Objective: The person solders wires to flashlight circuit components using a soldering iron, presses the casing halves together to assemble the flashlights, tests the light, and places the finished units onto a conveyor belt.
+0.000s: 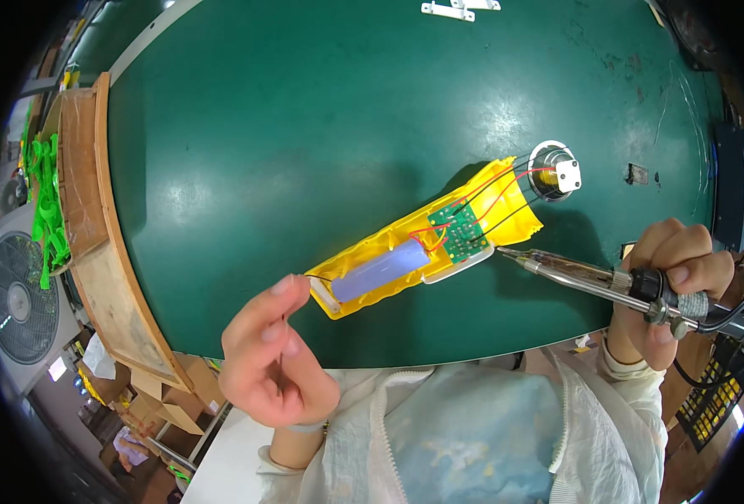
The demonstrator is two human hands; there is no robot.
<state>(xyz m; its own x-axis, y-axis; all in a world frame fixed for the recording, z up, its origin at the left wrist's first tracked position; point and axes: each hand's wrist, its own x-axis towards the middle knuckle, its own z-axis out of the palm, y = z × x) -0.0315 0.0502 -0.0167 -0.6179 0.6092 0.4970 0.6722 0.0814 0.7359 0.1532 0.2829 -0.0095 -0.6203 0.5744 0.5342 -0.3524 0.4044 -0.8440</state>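
A long yellow plastic housing half [393, 223] lies slantwise on the table, hollow side up. In it sit a blue-wrapped cylindrical battery [380, 270] and a green circuit board [458, 230]. Red and black wires link the board to a round lamp head [552, 172] beyond the housing's far right end. My left hand [275, 353] is closed in a pinch at the near left end, where a thin dark wire [320, 277] meets the fingertips. My right hand [678, 273] grips a soldering iron [586, 281]. Its tip is beside the board's near corner, by a white strip [460, 266]; contact is unclear.
The green tabletop [262, 143] carries small white brackets [447, 11] at its far edge. On the left are a wooden-edged box [111, 210], bright green parts [48, 210] and a fan [23, 294]. A cable [699, 378] hangs at right beside a black basket [712, 403].
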